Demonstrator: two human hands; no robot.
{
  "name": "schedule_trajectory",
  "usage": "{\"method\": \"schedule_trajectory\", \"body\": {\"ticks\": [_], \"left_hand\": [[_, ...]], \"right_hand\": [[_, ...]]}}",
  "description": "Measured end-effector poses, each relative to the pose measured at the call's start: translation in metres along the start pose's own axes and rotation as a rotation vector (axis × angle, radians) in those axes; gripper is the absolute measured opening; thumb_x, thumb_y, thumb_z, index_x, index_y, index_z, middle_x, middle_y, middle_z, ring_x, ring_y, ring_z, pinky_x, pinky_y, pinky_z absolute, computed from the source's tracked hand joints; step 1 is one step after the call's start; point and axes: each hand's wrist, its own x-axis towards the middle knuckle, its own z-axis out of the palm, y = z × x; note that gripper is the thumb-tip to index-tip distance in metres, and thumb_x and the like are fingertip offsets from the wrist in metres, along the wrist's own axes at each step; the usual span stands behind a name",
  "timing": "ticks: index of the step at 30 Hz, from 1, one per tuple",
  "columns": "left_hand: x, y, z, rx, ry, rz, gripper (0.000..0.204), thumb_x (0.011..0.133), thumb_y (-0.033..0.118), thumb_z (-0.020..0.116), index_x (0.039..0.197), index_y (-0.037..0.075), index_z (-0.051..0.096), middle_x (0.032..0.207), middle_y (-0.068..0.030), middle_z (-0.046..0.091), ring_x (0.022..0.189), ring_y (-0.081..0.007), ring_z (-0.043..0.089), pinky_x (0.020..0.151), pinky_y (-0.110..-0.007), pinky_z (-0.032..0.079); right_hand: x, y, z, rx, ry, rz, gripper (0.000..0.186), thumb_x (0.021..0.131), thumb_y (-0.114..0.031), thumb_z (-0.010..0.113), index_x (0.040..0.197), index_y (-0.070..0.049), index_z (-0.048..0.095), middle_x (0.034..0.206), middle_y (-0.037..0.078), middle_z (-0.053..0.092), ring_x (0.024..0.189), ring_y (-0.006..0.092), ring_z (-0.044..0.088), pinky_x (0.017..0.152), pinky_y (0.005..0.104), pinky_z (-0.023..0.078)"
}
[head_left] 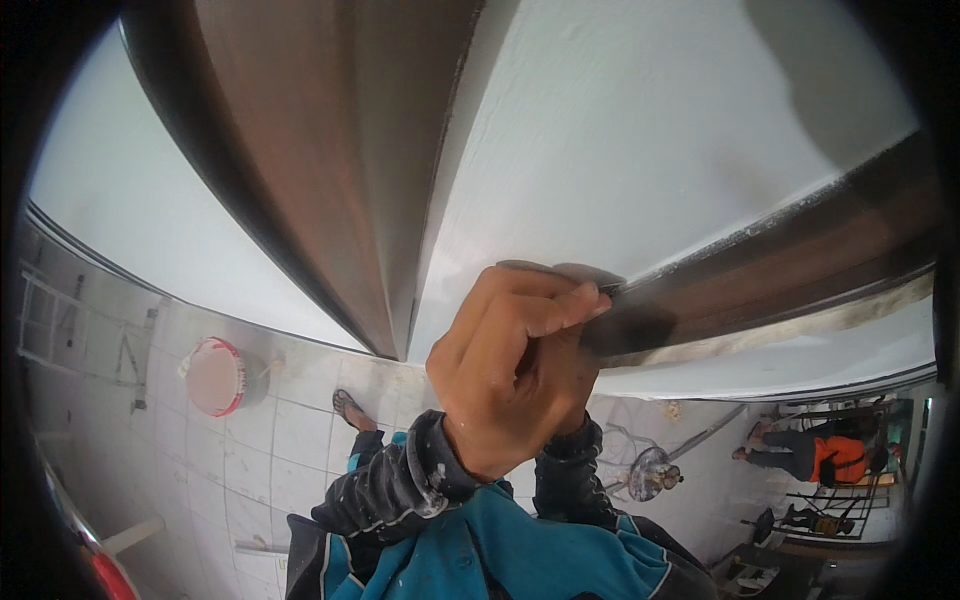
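Note:
My left hand [505,365] is closed in a fist around a thin flat dark thing [607,289], of which only an edge shows above my fingers. It presses against a dark brown horizontal trim [790,265] on a white wall [650,130]. A darker smear [640,330] lies on the trim just right of my fingers. My right hand [578,385] sits behind the left one and is almost wholly hidden; only its dark sleeve [565,465] shows clearly. A wide dark brown upright board [330,150] rises to the left of my hands.
Far below lies a tiled floor [260,440] with a red-rimmed bucket [215,375] and my foot in a sandal [350,408]. A round metal object [650,472] stands lower right. A crouching person in orange [835,455] is at the far right, by railings.

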Motion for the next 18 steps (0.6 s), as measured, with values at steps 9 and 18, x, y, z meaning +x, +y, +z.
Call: {"method": "schedule_trajectory", "body": {"ticks": [9,18], "left_hand": [[0.012,0.012,-0.002,0.105,-0.057,-0.107,0.03,0.067,-0.021,0.065,0.089,0.0,0.068,0.078,-0.0115,0.065,0.063,-0.0175,0.064,0.053,-0.024,0.046],[0.003,0.014,0.006,0.036,0.04,-0.172,0.024,0.077,-0.021,0.064,0.088,0.0,0.065,0.083,-0.0116,0.066,0.073,-0.0178,0.068,0.062,-0.024,0.052]], "right_hand": [[0.009,-0.014,-0.002,0.074,-0.043,-0.115,0.006,0.082,-0.003,0.07,0.088,-0.002,0.071,0.084,0.007,0.07,0.076,0.0135,0.067,0.07,0.0295,0.053],[0.006,-0.011,0.005,0.071,-0.041,-0.123,0.009,0.08,-0.002,0.072,0.089,-0.003,0.072,0.087,0.007,0.071,0.077,0.0141,0.066,0.071,0.0299,0.054]]}}
